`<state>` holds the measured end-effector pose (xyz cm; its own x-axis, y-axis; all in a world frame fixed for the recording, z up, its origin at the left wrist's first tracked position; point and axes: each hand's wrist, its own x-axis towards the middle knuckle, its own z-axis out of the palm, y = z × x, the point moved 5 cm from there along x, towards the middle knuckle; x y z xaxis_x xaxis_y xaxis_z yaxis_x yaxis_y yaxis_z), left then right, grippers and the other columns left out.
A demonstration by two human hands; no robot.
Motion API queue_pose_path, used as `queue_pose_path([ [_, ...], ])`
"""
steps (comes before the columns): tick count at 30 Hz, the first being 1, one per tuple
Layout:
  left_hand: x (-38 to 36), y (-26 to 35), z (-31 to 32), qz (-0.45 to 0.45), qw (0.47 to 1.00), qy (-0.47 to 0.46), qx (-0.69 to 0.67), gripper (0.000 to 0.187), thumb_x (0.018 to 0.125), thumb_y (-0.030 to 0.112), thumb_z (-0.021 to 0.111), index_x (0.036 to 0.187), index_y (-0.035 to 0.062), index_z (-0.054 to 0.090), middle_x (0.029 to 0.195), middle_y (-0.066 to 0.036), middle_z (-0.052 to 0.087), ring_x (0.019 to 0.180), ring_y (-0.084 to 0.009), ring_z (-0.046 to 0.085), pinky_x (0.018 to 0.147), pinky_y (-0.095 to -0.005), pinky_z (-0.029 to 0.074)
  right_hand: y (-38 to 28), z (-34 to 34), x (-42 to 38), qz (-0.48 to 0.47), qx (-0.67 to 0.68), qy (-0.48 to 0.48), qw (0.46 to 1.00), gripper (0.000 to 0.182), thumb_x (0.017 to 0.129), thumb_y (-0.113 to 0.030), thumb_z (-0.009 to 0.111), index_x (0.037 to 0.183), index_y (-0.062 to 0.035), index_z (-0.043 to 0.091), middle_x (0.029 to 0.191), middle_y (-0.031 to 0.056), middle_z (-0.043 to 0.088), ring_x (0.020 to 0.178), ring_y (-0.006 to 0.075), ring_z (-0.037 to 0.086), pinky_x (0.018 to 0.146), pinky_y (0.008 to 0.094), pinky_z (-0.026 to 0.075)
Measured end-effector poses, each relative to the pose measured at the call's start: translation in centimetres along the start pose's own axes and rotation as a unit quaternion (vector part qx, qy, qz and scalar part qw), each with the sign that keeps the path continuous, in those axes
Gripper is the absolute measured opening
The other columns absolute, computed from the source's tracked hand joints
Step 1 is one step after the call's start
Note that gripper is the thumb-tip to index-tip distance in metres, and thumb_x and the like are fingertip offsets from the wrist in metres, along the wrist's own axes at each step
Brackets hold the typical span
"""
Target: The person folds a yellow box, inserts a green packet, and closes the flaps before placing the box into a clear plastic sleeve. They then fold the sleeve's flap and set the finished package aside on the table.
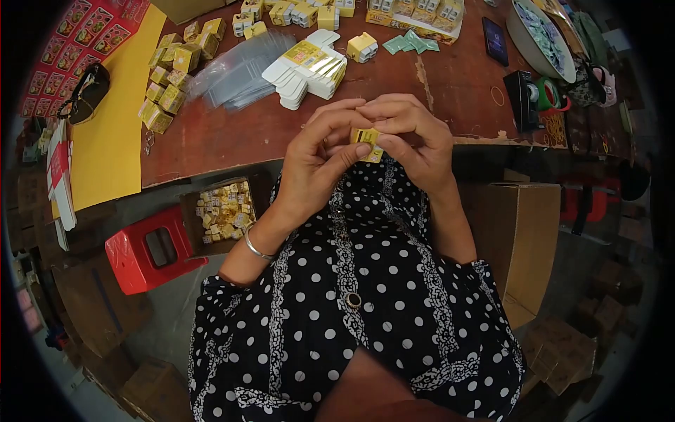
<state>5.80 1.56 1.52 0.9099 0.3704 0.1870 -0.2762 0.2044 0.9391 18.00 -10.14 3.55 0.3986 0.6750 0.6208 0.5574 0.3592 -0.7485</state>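
A small yellow box (368,136) is held between both hands, just over the table's near edge. My left hand (325,151) grips it with the thumb on its front face and the fingers curled over the top. From the other side my right hand (416,141) closes on the same box, thumb at its right edge. The fingertips of the two hands meet above it and hide its upper part. Beyond the hands lies a stack of flat, unfolded yellow-and-white cartons (309,67). One finished-looking little box (362,47) stands near a few green sachets (412,42).
Clear plastic sheets (235,70) and grouped yellow boxes (184,60) lie on the left. A phone (495,41), a white basin of sachets (538,42) and a tape dispenser (524,98) are on the right. Below stand a red stool (137,253) and a cardboard box (538,246).
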Motion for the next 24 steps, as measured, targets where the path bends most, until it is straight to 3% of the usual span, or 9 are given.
queue_pose_path([
  [6, 0.2, -0.6, -1.5, -0.002, 1.000, 0.004, -0.022, 0.027, 0.094, -0.006, 0.067, 0.119, 0.0027, 0.065, 0.145, -0.011, 0.050, 0.122, -0.0196, 0.062, 0.096, -0.0288, 0.055, -0.8, -0.1, 0.0, -0.065, -0.106, -0.035, 0.992, 0.017, 0.092, -0.007, 0.071, 0.108, -0.0005, 0.073, 0.122, 0.0153, 0.071, 0.115, 0.0311, 0.065, 0.095, 0.0380, 0.053],
  [7, 0.5, 0.7, -2.7, 0.037, 0.990, 0.038, 0.129, 0.026, 0.093, -0.006, 0.068, 0.116, 0.0040, 0.066, 0.143, -0.011, 0.052, 0.123, -0.0203, 0.062, 0.097, -0.0301, 0.055, -1.0, -0.2, 0.1, -0.056, -0.129, -0.047, 0.989, 0.021, 0.095, -0.006, 0.067, 0.115, 0.0006, 0.071, 0.130, 0.0176, 0.067, 0.121, 0.0299, 0.063, 0.097, 0.0364, 0.052],
  [8, 0.7, 2.3, -4.0, 0.075, 0.956, 0.073, 0.275, 0.025, 0.091, -0.006, 0.069, 0.114, 0.0054, 0.068, 0.141, -0.011, 0.055, 0.123, -0.0211, 0.062, 0.098, -0.0315, 0.054, -1.0, -0.3, 0.1, -0.059, -0.131, -0.046, 0.989, 0.021, 0.095, -0.006, 0.067, 0.115, 0.0006, 0.071, 0.130, 0.0176, 0.067, 0.121, 0.0299, 0.063, 0.097, 0.0364, 0.052],
  [10, 2.8, 5.1, -9.0, 0.146, 0.908, 0.167, 0.356, 0.021, 0.091, 0.000, 0.070, 0.111, 0.0072, 0.069, 0.140, -0.014, 0.057, 0.127, -0.0276, 0.061, 0.102, -0.0366, 0.052, 1.5, -2.1, -0.5, 0.187, -0.029, 0.093, 0.977, 0.030, 0.101, -0.009, 0.061, 0.129, 0.0010, 0.066, 0.131, 0.0156, 0.066, 0.122, 0.0242, 0.062, 0.097, 0.0341, 0.052],
  [17, 9.1, 7.7, -21.6, 0.187, 0.595, 0.234, 0.746, 0.043, 0.088, 0.020, 0.076, 0.128, 0.0091, 0.065, 0.126, -0.019, 0.068, 0.123, -0.0379, 0.061, 0.102, -0.0447, 0.049, 8.9, -4.4, -4.0, 0.276, -0.053, 0.122, 0.952, 0.030, 0.104, -0.016, 0.061, 0.128, 0.0027, 0.064, 0.114, 0.0107, 0.072, 0.102, 0.0141, 0.068, 0.088, 0.0266, 0.054],
  [18, 9.3, 7.9, -19.9, 0.188, 0.594, 0.234, 0.746, 0.043, 0.088, 0.020, 0.076, 0.128, 0.0091, 0.065, 0.126, -0.019, 0.068, 0.123, -0.0379, 0.061, 0.102, -0.0447, 0.049, 9.6, -4.1, -4.4, 0.285, -0.049, 0.115, 0.950, 0.029, 0.104, -0.015, 0.060, 0.127, 0.0030, 0.065, 0.114, 0.0110, 0.072, 0.101, 0.0142, 0.068, 0.088, 0.0265, 0.054],
  [20, 10.3, 5.6, -15.6, 0.126, 0.765, 0.153, 0.613, 0.052, 0.087, 0.026, 0.077, 0.133, 0.0086, 0.062, 0.123, -0.022, 0.069, 0.120, -0.0389, 0.062, 0.101, -0.0453, 0.050, 10.8, -3.6, -5.2, 0.291, -0.056, 0.117, 0.948, 0.028, 0.104, -0.015, 0.060, 0.125, 0.0033, 0.065, 0.112, 0.0111, 0.073, 0.100, 0.0143, 0.068, 0.088, 0.0267, 0.054],
  [23, 11.3, 2.7, -10.5, 0.125, 0.732, 0.093, 0.663, 0.058, 0.084, 0.033, 0.080, 0.131, 0.0056, 0.061, 0.118, -0.024, 0.069, 0.114, -0.0407, 0.064, 0.097, -0.0472, 0.052, 11.1, -3.7, -5.3, 0.298, -0.054, 0.117, 0.946, 0.026, 0.104, -0.013, 0.061, 0.123, 0.0041, 0.067, 0.109, 0.0113, 0.073, 0.098, 0.0144, 0.068, 0.088, 0.0273, 0.054],
  [24, 12.1, 1.6, -9.5, 0.027, 0.733, 0.057, 0.677, 0.062, 0.081, 0.036, 0.082, 0.130, 0.0052, 0.060, 0.115, -0.025, 0.070, 0.112, -0.0412, 0.064, 0.095, -0.0475, 0.053, 11.0, -3.8, -5.3, 0.300, -0.042, 0.123, 0.945, 0.025, 0.104, -0.012, 0.061, 0.121, 0.0047, 0.067, 0.108, 0.0113, 0.073, 0.098, 0.0145, 0.068, 0.089, 0.0277, 0.055],
])
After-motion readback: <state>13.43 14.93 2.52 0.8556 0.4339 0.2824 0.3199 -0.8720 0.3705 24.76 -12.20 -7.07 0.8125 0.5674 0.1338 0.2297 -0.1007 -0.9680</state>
